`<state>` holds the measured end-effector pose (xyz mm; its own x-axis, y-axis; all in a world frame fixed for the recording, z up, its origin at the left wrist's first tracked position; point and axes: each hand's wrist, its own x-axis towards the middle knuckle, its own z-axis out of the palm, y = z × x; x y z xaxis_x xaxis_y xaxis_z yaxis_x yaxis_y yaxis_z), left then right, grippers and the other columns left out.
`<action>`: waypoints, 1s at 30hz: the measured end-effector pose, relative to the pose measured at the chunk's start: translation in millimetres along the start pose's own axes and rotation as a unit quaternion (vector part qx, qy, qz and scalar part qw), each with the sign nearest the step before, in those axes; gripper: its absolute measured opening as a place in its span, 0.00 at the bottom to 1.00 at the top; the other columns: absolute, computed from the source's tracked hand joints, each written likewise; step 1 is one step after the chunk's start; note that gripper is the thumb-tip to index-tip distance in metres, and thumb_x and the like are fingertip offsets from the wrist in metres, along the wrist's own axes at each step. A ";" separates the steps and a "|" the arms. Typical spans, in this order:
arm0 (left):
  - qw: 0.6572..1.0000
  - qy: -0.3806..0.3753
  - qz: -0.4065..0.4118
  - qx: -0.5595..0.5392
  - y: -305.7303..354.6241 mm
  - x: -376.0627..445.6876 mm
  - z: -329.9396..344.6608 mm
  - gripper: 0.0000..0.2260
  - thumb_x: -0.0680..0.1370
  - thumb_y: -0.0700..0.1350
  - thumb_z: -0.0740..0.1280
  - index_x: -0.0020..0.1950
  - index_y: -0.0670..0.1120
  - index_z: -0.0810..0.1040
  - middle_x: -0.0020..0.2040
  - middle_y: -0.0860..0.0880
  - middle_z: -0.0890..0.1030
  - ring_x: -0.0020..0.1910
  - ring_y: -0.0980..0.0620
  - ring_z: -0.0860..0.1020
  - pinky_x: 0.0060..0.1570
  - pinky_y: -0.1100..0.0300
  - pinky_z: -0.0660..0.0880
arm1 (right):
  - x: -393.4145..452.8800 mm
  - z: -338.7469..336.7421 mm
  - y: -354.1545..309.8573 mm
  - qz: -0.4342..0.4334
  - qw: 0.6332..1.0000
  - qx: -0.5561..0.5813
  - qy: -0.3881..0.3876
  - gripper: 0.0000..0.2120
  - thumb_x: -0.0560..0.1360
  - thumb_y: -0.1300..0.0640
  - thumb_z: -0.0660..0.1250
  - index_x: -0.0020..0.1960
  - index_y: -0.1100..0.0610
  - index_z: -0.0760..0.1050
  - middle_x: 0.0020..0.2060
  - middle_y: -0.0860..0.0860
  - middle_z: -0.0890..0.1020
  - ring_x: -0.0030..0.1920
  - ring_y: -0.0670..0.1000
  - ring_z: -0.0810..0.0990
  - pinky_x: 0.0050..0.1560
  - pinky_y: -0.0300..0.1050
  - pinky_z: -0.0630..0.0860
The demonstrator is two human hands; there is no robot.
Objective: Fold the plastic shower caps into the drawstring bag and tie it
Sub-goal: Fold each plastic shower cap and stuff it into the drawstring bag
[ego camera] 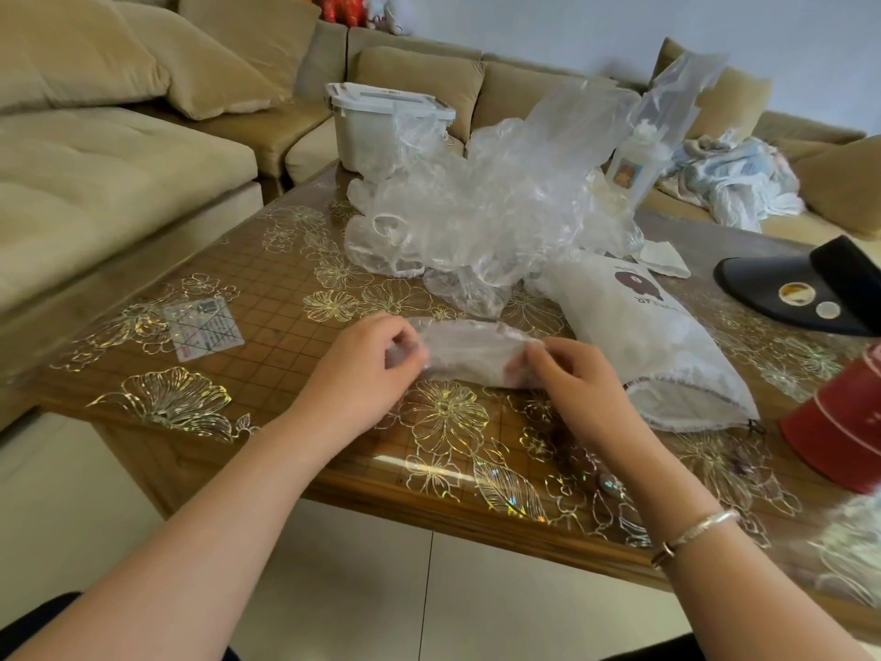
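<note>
I hold a folded cap (469, 353) flat over the table (286, 326), near its front edge. My left hand (367, 369) pinches its left end, thumb and fingers curled round the plastic. My right hand (572, 379) pinches the right end the same way, fingers bent over the fold. The cap lies stretched between the two hands as a narrow, cloudy strip.

Just to the right of it lies the bag (648, 336), white, with a brown bear printed on it. Its mouth faces me and gapes open, the drawstring hem showing at the rim. The bag looks partly filled.

Behind the cap, in the middle of the table, sits the pile (481, 212) of loose caps, clear and crumpled, their elastic rims showing here and there. A white box (376, 126) with a lid stands behind the pile, touching it.

A black visor (801, 293) lies at the right edge, and a red tin (844, 422) stands nearer me. A small card (202, 329) lies to the left. A tan sofa (119, 136) runs round the table. I wear a bracelet (696, 534) on my right wrist.
</note>
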<state>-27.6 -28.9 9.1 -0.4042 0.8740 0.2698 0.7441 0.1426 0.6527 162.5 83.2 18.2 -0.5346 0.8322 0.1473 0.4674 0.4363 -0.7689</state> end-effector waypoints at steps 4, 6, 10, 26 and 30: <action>0.997 0.030 -0.061 -0.042 -1.6 5.4 4.3 0.16 0.82 0.47 0.63 0.39 0.39 0.79 0.29 0.50 0.72 0.26 0.55 0.66 0.27 0.68 0.65 | 7.0 6.7 1.7 0.028 0.999 -0.027 0.031 0.19 0.81 0.49 0.59 0.45 0.64 0.77 0.31 0.57 0.73 0.29 0.48 0.66 0.31 0.44 0.67; 0.996 0.036 -0.078 -0.028 -2.8 6.2 7.7 0.17 0.82 0.49 0.63 0.40 0.39 0.78 0.31 0.44 0.77 0.26 0.53 0.68 0.28 0.61 0.67 | 9.8 8.3 2.1 0.034 0.998 -0.039 0.038 0.18 0.82 0.50 0.59 0.42 0.63 0.74 0.29 0.51 0.69 0.28 0.46 0.64 0.27 0.34 0.62; 0.992 0.056 -0.091 0.062 0.1 5.0 11.3 0.13 0.82 0.50 0.63 0.41 0.45 0.77 0.33 0.48 0.78 0.25 0.53 0.69 0.26 0.60 0.63 | 14.5 14.9 0.7 0.030 0.993 -0.096 0.057 0.14 0.82 0.51 0.60 0.39 0.54 0.68 0.30 0.47 0.71 0.29 0.46 0.68 0.29 0.40 0.63; 0.975 -0.040 0.119 0.183 13.7 0.0 19.3 0.20 0.83 0.48 0.55 0.75 0.50 0.68 0.75 0.55 0.68 0.75 0.51 0.63 0.75 0.54 0.56 | 23.8 37.3 -6.0 -0.166 0.957 -0.228 0.073 0.14 0.79 0.62 0.58 0.60 0.56 0.78 0.59 0.53 0.79 0.61 0.57 0.76 0.63 0.54 0.69; 0.968 -0.105 0.057 0.220 3.3 4.9 24.0 0.23 0.85 0.54 0.46 0.80 0.53 0.54 0.79 0.56 0.56 0.79 0.52 0.52 0.77 0.53 0.51 | 21.7 42.5 3.1 -0.112 0.950 -0.280 -0.079 0.21 0.84 0.50 0.49 0.77 0.48 0.62 0.77 0.50 0.63 0.78 0.52 0.56 0.78 0.56 0.53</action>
<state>-14.4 -13.0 -4.4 -0.2235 0.9642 0.1430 0.9509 0.1835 0.2491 122.4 88.1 -7.4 -0.7436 0.6541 0.1384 0.6070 0.7473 -0.2703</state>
